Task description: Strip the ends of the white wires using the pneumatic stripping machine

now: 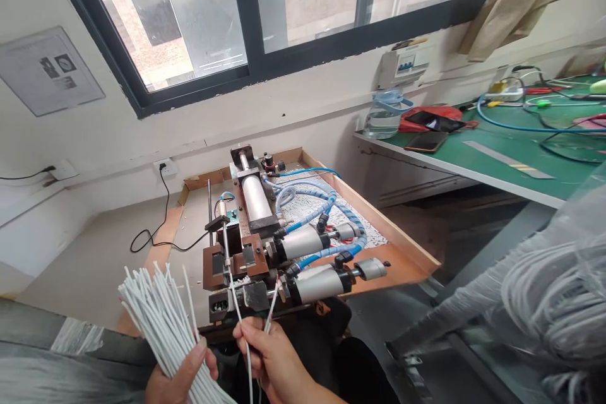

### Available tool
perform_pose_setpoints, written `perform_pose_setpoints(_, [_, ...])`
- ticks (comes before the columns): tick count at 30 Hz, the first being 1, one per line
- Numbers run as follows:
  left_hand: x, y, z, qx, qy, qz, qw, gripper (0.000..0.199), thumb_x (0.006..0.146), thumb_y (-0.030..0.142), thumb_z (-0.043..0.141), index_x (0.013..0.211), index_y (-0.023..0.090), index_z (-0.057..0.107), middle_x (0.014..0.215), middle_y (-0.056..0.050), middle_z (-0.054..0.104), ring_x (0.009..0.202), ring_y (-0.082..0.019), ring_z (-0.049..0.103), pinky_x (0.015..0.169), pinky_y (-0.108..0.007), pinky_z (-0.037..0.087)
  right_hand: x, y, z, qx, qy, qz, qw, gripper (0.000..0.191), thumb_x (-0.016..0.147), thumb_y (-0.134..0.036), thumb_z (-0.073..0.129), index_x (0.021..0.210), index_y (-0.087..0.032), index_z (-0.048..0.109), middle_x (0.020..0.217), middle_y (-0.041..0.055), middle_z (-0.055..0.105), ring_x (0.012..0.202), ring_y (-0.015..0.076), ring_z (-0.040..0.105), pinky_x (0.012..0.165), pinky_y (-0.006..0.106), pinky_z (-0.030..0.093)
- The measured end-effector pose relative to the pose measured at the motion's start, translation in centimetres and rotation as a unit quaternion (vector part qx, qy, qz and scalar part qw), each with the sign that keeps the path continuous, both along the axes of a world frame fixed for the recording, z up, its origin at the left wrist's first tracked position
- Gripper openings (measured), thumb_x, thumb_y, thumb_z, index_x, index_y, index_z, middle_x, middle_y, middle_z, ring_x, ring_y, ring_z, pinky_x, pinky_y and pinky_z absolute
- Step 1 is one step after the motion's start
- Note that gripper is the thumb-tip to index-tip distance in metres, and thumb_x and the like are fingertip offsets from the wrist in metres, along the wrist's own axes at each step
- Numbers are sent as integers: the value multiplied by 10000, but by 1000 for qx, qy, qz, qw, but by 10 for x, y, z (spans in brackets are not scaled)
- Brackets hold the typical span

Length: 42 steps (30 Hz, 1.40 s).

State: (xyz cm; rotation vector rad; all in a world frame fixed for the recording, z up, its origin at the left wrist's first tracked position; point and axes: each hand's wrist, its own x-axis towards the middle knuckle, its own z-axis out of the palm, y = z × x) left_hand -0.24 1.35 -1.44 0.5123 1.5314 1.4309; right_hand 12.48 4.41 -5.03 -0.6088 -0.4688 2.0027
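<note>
My left hand (pixel 182 374) is wrapped round a thick bundle of white cables (pixel 163 322) at the lower left, with one cable standing a little apart from the rest. My right hand (pixel 269 350) pinches white cable (pixel 238 309) near the bottom centre. One cable runs up from its fingers to the front of a pneumatic machine (pixel 255 196). Another short cable end (pixel 273 303) with a reddish tip sticks up by the thumb, beside the machine's front silver cylinder (pixel 317 284).
A wooden-edged tray (pixel 407 255) with white scraps surrounds the machine. Blue air hoses (pixel 334 199) loop behind the cylinders. On the right, a green table (pixel 502 164) holds a phone, a water jug and cables. Wrapped cable coils (pixel 553 290) lie at the lower right.
</note>
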Motion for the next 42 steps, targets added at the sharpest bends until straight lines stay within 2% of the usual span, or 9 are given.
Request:
perform_pose_setpoints(8, [23,-12,10,55,-46,-43,996,259,581,221,696,784,155,548,813,-74,643,511,-146,538,397,-281,416,6,-34,-17,102,-80,102,986,393,636,-489,612,614,-98,593,461,-34,455,345,13,211,373,190,110])
perform_pose_setpoints(12, [25,-21,6,62,17,-62,996,211,600,238,679,753,152,562,620,-20,608,491,-134,514,406,-258,394,16,-46,-12,180,-183,106,961,378,699,-470,557,618,-103,590,489,-26,457,400,43,316,403,185,221])
perform_pose_setpoints(17, [24,-38,5,51,82,-115,989,134,582,224,684,668,148,615,604,-10,621,541,-131,527,499,-251,395,40,-45,12,263,-326,26,908,232,766,-346,509,676,-136,552,548,-32,453,505,80,394,480,195,305])
perform_pose_setpoints(26, [29,-61,7,-15,174,-264,949,100,572,224,666,633,150,640,543,1,597,541,-152,516,555,-277,380,63,-59,28,315,-404,120,850,233,765,-214,435,541,-152,450,471,-64,333,465,63,286,434,185,223])
perform_pose_setpoints(29, [32,-65,13,-31,179,-316,931,102,596,234,653,653,151,634,548,-1,588,549,-154,509,561,-280,380,66,-69,22,289,-382,141,867,199,709,-169,437,511,-150,446,474,-61,322,472,65,273,431,189,213])
perform_pose_setpoints(31, [34,-69,14,-36,187,-369,910,72,619,222,634,643,157,612,550,4,574,554,-145,495,562,-271,375,64,-79,12,242,-333,130,902,175,660,-155,437,486,-149,446,464,-59,334,462,64,273,430,191,219])
perform_pose_setpoints(36, [41,-80,4,-48,190,-440,876,55,682,197,563,634,173,550,535,34,520,527,-115,453,527,-245,356,49,-110,-10,25,-140,26,990,134,554,-141,408,422,-168,408,355,-82,297,360,47,186,370,194,152])
perform_pose_setpoints(39, [44,-83,-2,-58,184,-434,880,53,684,179,551,632,174,543,532,35,518,534,-118,470,545,-249,361,45,-118,-12,-83,-60,11,995,134,533,-144,407,416,-186,357,346,-101,243,342,41,134,358,194,124])
perform_pose_setpoints(42, [44,-83,-4,-68,183,-421,886,58,674,174,557,617,174,548,506,33,516,515,-120,473,539,-252,361,48,-116,-10,-67,-105,12,992,151,555,-158,416,420,-189,356,362,-92,257,354,49,166,369,196,154])
